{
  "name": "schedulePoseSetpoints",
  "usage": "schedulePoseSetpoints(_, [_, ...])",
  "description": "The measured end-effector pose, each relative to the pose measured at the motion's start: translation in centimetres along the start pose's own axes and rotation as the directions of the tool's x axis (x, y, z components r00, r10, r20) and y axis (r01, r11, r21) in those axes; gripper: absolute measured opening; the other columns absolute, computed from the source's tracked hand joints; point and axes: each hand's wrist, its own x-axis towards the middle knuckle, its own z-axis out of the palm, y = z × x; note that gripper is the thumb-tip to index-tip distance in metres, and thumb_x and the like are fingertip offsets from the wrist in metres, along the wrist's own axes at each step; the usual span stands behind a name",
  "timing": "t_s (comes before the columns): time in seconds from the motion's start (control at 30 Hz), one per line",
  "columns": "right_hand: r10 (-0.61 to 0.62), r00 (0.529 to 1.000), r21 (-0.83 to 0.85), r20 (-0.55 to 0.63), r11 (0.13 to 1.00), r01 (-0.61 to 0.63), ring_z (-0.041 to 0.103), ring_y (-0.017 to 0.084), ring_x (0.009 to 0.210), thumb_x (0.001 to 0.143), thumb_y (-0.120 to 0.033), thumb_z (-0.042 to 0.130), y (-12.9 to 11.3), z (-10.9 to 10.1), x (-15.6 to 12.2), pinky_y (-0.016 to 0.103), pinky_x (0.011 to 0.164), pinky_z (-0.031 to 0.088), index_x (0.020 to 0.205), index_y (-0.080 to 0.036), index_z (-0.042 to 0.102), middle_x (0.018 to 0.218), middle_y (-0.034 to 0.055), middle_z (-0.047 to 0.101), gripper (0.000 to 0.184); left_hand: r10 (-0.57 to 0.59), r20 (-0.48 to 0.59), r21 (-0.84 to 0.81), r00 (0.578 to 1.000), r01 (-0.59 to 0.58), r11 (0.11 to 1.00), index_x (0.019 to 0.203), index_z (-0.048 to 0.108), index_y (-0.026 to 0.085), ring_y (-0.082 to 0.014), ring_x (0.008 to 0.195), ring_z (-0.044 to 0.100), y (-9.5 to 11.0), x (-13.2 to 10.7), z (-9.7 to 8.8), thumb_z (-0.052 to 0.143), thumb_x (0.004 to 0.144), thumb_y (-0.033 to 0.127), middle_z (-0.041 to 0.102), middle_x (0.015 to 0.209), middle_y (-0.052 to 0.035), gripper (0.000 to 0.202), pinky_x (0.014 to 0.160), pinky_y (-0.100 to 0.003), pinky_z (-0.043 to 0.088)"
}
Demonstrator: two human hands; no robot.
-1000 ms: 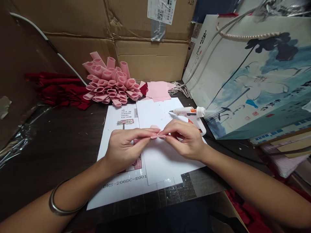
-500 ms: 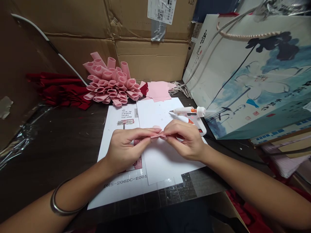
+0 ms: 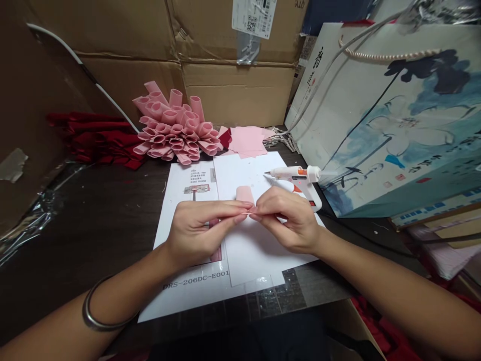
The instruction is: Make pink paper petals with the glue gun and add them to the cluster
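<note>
My left hand (image 3: 199, 230) and my right hand (image 3: 289, 220) meet above white printed sheets (image 3: 191, 183), their fingertips pinching a small piece of pink paper (image 3: 244, 194). Its curled part rises beyond my fingers, and the pinched edge is mostly hidden. Just past my right hand lies a white and orange hot glue gun (image 3: 298, 175), its nozzle pointing left. A flower of rolled pink paper (image 3: 175, 131) stands farther back, beside a pile of flat pink paper squares (image 3: 248, 141).
Dark red paper pieces (image 3: 97, 135) lie at the back left, against cardboard boxes (image 3: 236, 95). A lotus-printed paper bag (image 3: 391, 115) and stacked books (image 3: 432, 220) fill the right side. The dark tabletop (image 3: 112, 200) extends left of the sheets.
The pink paper has gone from a flat fold between my fingertips to a curled shape rising above them. My fingers have shifted on it, and the whole view has moved slightly.
</note>
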Motion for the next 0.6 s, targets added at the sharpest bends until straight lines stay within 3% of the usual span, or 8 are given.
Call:
schedulePoseSetpoints(0.1, [-0.04,0.999,-0.023,0.007,0.999,0.041,0.061,0.014,0.072,0.083,0.0,0.059,-0.1,-0.09,0.01,0.025,0.061,0.051,0.09,-0.014,0.062,0.075,0.005,0.066,0.016,0.03,0.009,0.007,1.0,-0.03,1.0,0.088,0.077,0.02,-0.0163,0.077,0.075,0.31,0.08,-0.13,0.068,0.08,0.004,0.077,0.091,-0.0006,0.02,0.068,-0.021,0.062])
schedulePoseSetpoints(0.33, [-0.066,0.998,-0.103,0.01,0.992,0.067,0.066,0.013,0.072,0.084,-0.003,0.06,-0.19,-0.24,-0.1,0.023,0.059,0.053,0.095,-0.014,0.065,0.079,0.0068,0.07,0.016,0.121,0.005,0.04,0.993,-0.121,0.992,0.092,0.075,0.019,-0.0151,0.086,0.074,0.17,0.04,-0.2,0.068,0.081,0.004,0.077,0.097,-0.0019,0.02,0.077,-0.018,0.06])
schedulePoseSetpoints(0.6, [-0.076,0.997,-0.096,0.01,0.992,0.077,0.067,0.014,0.071,0.084,-0.003,0.061,-0.26,-0.22,-0.03,0.025,0.06,0.055,0.095,-0.016,0.064,0.077,0.0056,0.071,0.017,0.134,0.027,0.041,0.991,-0.135,0.99,0.096,0.073,0.023,-0.0156,0.087,0.074,0.09,-0.15,-0.32,0.07,0.081,0.008,0.076,0.101,-0.0011,0.022,0.074,-0.021,0.062])
